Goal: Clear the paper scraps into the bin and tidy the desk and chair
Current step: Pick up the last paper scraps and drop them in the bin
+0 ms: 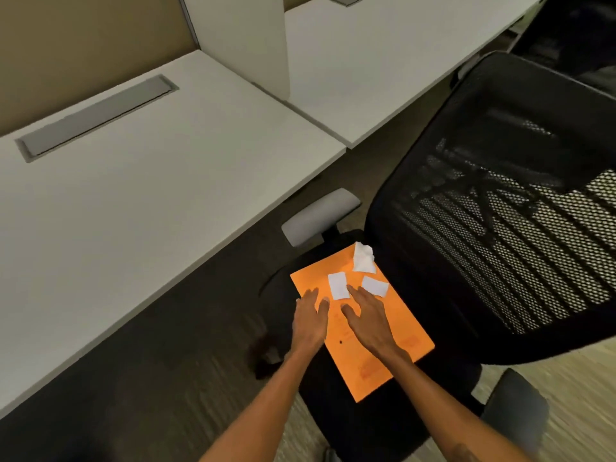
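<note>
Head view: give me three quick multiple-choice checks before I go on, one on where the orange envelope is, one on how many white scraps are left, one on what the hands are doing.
1. Where does the orange envelope lie?
A. On the white desk
B. On the chair seat
C. On the carpet

2. How many white paper scraps lie on it?
A. One
B. Three
C. Five

3. What state are the hands in?
A. Both open, fingers spread over the envelope
B. Both closed in fists
C. One holding a bin

Key: 1 B, the envelope rests on the black chair seat, beside the desk. 2 B, two flat scraps and one crumpled scrap. 3 A, the left hand and right hand are open, holding nothing.
</note>
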A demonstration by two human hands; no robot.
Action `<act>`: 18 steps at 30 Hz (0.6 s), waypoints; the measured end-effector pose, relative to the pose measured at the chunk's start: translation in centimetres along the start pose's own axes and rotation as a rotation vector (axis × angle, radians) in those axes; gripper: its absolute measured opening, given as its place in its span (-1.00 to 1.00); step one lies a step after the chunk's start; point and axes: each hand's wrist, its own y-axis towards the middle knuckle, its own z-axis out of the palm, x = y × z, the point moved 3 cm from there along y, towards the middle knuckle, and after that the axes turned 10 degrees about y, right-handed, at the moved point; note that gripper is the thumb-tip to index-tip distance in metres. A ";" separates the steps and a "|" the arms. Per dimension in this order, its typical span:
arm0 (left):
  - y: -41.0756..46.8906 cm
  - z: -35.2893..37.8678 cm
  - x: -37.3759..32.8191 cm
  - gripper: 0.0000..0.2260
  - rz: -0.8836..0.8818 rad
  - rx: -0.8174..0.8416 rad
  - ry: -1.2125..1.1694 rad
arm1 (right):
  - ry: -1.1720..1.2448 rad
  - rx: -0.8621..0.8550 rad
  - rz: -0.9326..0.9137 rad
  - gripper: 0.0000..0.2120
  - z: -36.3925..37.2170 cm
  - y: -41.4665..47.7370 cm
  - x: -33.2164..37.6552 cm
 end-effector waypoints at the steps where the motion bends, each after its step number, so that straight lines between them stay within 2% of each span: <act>1: 0.3 0.8 -0.5 -0.54 0.009 0.010 0.002 | 0.001 -0.005 0.009 -0.49 -0.6 0.3 -0.7; 13: 4.2 7.4 -3.8 -0.58 0.042 0.057 -0.070 | -0.027 -0.065 0.033 -0.47 -4.5 5.7 -6.3; 18: 6.0 8.2 -3.6 -0.58 0.062 0.006 -0.081 | -0.099 -0.060 0.007 -0.44 -4.5 9.7 -6.7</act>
